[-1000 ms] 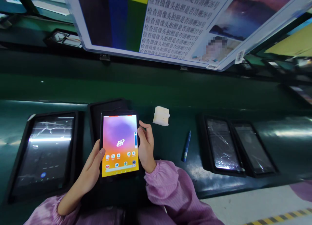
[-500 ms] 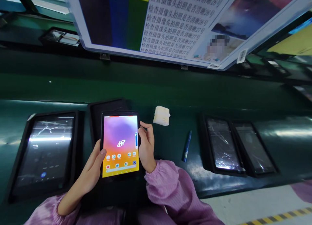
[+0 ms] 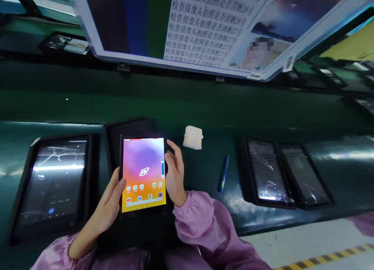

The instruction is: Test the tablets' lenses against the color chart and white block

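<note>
I hold a small black tablet (image 3: 143, 172) upright in front of me with both hands. Its screen is lit with a purple-to-orange home page, app icons and a blue slider bar at its right side. My left hand (image 3: 109, 205) grips the lower left edge, thumb resting on the bezel. My right hand (image 3: 174, 172) wraps the right edge, fingers curled against the side. Both sleeves are pink. Behind the tablet lies a dark empty tray (image 3: 128, 127).
On the green bench (image 3: 204, 114) lie a dark tablet in a tray (image 3: 52, 184) at left, two film-covered tablets (image 3: 267, 172) (image 3: 305, 176) at right, a blue pen (image 3: 223, 174) and a white block (image 3: 193, 137). A printed test chart (image 3: 204, 24) hangs above.
The view has drifted slightly; the tablet and both hands stay almost where they were. The right fingers shifted a little along the tablet's side.
</note>
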`<state>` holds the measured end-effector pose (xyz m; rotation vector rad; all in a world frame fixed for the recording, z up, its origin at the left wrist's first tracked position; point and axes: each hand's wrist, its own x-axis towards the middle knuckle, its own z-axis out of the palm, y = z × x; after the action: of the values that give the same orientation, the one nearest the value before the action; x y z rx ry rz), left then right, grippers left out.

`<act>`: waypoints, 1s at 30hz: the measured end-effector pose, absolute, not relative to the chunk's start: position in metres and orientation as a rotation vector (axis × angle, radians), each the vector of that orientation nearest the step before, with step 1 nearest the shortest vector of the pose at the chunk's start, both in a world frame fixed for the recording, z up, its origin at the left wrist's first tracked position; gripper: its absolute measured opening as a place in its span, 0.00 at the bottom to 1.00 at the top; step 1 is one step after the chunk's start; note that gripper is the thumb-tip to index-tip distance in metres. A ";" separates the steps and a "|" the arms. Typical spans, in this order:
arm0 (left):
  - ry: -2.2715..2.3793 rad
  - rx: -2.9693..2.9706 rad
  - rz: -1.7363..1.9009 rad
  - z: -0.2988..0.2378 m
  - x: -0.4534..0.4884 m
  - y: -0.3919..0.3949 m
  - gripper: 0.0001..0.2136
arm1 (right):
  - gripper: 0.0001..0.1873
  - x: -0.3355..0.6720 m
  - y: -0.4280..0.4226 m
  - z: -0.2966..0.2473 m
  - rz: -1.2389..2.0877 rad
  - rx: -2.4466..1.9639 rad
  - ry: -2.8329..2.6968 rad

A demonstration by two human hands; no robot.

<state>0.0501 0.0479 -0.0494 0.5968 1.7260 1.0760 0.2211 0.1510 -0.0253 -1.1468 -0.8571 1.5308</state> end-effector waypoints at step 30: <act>1.549 1.062 0.984 -0.017 0.065 0.062 0.56 | 0.21 0.225 0.156 -0.020 1.455 -1.184 -0.832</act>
<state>0.0647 0.0617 -0.0173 1.0621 1.5492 0.9840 0.2247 0.1565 -0.0196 -1.1841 -0.8325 1.4549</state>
